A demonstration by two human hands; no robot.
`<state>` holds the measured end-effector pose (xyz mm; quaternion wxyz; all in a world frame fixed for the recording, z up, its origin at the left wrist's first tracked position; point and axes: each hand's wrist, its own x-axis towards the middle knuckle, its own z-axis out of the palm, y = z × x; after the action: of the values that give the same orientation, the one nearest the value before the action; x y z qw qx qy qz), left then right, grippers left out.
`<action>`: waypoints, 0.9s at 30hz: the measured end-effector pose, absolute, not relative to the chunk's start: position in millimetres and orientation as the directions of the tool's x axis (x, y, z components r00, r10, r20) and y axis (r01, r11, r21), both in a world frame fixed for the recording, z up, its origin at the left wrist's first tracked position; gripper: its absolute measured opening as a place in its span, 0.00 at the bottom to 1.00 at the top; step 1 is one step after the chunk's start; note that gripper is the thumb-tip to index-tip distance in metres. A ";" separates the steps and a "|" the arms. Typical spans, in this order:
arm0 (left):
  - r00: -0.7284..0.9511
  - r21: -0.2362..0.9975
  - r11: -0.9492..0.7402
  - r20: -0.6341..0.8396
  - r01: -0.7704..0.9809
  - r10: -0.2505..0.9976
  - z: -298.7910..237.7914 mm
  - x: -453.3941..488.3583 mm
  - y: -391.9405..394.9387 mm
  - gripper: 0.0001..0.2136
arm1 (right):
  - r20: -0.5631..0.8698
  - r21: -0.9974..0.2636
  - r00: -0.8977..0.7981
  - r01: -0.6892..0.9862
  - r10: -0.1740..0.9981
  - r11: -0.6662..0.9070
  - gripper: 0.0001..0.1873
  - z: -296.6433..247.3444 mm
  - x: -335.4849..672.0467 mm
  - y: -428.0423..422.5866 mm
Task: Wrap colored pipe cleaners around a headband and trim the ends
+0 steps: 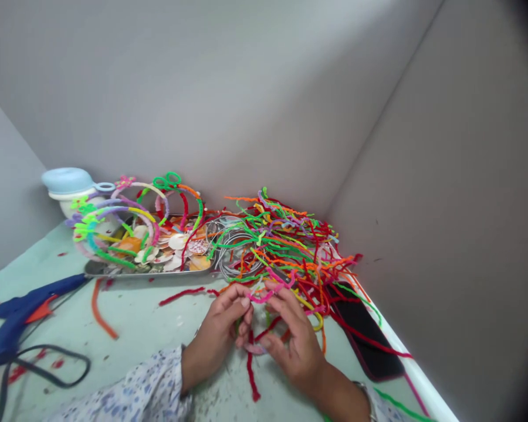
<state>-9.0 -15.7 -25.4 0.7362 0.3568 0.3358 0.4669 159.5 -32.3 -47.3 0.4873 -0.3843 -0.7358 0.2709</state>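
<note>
My left hand (220, 331) and my right hand (290, 337) meet low in the middle of the table, fingers pinched together. Between them they hold a pink pipe cleaner (268, 293) that curls over the fingertips. A dark red pipe cleaner (251, 375) hangs down below the hands. Just beyond my fingers lies a big tangled heap of pipe cleaners (290, 240) in red, green, orange and yellow. My left arm wears a floral sleeve, my right wrist a bangle.
A metal tray (114, 271) at the back left holds pipe-cleaner-wrapped hoops (127, 223), paper discs and wire rings. A blue glue gun (22, 316) with its cord lies at the left. A dark phone (365, 340) lies right. A white-and-blue pot (68, 184) stands behind. Grey walls enclose the corner.
</note>
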 end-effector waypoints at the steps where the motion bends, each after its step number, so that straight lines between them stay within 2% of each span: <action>1: 0.339 0.839 0.305 -0.155 -0.450 0.928 -26.4 -9.2 -15.0 0.06 | 0.503 -0.780 -0.228 0.295 0.834 0.552 0.27 -48.3 159.0 -32.0; 6: 0.345 0.839 0.303 -0.149 -0.451 0.927 -29.8 -9.4 -13.9 0.05 | 0.261 -0.958 -0.074 0.099 0.962 0.268 0.17 -53.4 155.0 -28.5; 8: 0.344 0.843 0.301 -0.148 -0.447 0.927 -30.6 -9.5 -14.0 0.05 | 0.278 -0.951 -0.070 0.123 0.958 0.285 0.16 -51.1 154.5 -29.0; 11: 0.342 0.848 0.296 -0.146 -0.440 0.928 -31.6 -9.6 -14.6 0.06 | 0.416 -0.854 -0.176 0.261 0.892 0.450 0.18 -45.2 154.6 -31.7; 13: 0.345 0.849 0.298 -0.148 -0.437 0.927 -31.8 -9.6 -15.1 0.06 | 0.461 -0.810 -0.200 0.304 0.865 0.502 0.16 -43.8 154.5 -33.0; 16: 0.342 0.847 0.303 -0.155 -0.437 0.927 -31.4 -9.3 -15.5 0.07 | 0.461 -0.856 -0.054 0.239 0.886 0.459 0.11 -48.3 153.6 -32.3; 19: 0.336 0.843 0.306 -0.161 -0.441 0.928 -30.5 -8.7 -15.1 0.07 | 0.375 -0.916 0.044 0.172 0.926 0.362 0.16 -53.7 152.5 -29.9; 22: 0.321 0.846 0.291 -0.153 -0.447 0.935 -30.0 -8.3 -14.9 0.08 | 0.323 -0.928 0.029 0.203 0.946 0.311 0.20 -53.1 152.0 -28.1; 27: 0.331 0.848 0.306 -0.166 -0.432 0.929 -29.9 -8.4 -15.2 0.07 | 0.351 -0.903 -0.050 0.244 0.935 0.352 0.20 -48.8 152.7 -27.9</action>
<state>-8.4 -15.2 -29.9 0.7315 0.3613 0.3435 0.4652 152.7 -27.9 -48.8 0.5138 -0.4592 -0.6420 0.3361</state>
